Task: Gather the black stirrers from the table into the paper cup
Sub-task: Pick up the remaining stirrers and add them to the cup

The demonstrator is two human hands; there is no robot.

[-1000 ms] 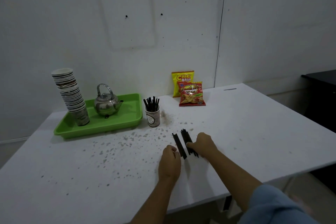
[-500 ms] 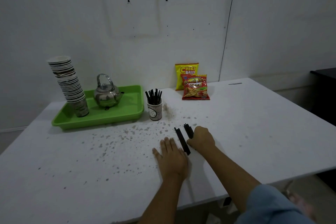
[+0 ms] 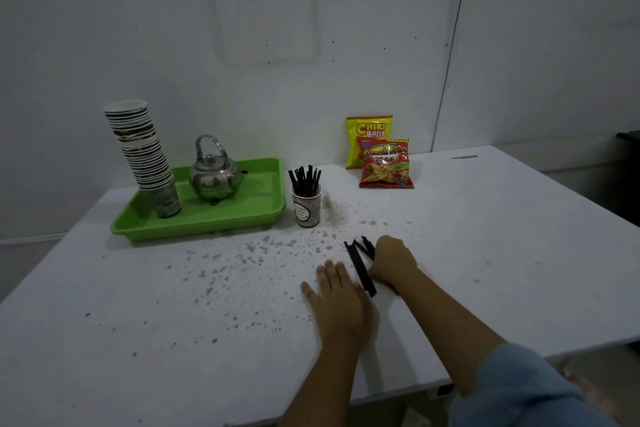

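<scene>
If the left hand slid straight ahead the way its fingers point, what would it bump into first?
Probably nothing for a good stretch. The left hand lies flat, fingers aimed up the table, slightly left. The loose stirrers lie just right of that line. The paper cup comes next, though the hand might slip past it.

Both forearms bare to the hands; right arm wears a light blue sleeve [image 3: 519, 388] bunched near the elbow, no jewellery legible.

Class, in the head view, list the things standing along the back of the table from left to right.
Stack of cups → kettle → paper cup holding stirrers → snack bags.
</scene>
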